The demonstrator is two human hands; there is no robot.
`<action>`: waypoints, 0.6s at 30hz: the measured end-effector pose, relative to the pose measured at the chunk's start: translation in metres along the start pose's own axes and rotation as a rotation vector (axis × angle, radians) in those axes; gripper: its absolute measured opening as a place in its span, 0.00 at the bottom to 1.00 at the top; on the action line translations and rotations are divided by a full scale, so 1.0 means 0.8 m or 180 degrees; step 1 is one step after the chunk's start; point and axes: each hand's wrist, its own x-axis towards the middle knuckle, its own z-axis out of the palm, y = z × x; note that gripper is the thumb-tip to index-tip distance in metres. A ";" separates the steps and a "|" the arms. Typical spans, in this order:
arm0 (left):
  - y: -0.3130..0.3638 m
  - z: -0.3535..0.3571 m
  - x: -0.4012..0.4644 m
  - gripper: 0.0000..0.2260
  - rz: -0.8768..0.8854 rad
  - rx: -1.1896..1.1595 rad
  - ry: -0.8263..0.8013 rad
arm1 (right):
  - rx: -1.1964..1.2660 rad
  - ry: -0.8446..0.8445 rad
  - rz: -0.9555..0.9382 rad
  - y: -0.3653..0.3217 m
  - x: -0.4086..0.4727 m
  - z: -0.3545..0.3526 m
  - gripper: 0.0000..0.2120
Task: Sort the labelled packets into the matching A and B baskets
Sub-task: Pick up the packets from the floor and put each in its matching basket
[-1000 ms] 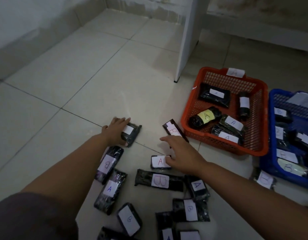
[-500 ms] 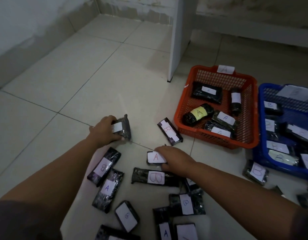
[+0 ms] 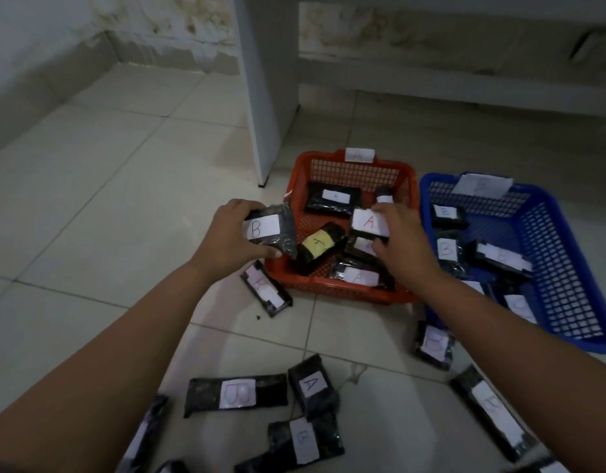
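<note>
My left hand (image 3: 226,238) grips a black packet labelled B (image 3: 272,230), held in the air at the left rim of the orange basket marked A (image 3: 332,290). My right hand (image 3: 402,245) holds a packet labelled A (image 3: 369,222) over the inside of that orange basket, which has several A packets in it. The blue basket marked B (image 3: 564,268) stands to the right with several B packets inside. More black packets lie on the floor, among them a long B packet (image 3: 236,393) and an A packet (image 3: 311,387).
A white furniture leg (image 3: 267,97) stands on the tiled floor just behind the orange basket, with a low ledge (image 3: 448,83) along the back wall. A loose packet (image 3: 265,288) lies by the orange basket's front left corner, another (image 3: 434,344) by the blue basket.
Both hands have lifted their packets off the floor and carried them up to the orange basket. The view has swung toward the baskets.
</note>
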 end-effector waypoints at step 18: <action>0.024 0.042 0.016 0.37 -0.0068 0.0026 0.0122 | -0.1623 -0.1109 0.0164 0.084 0.093 0.065 0.14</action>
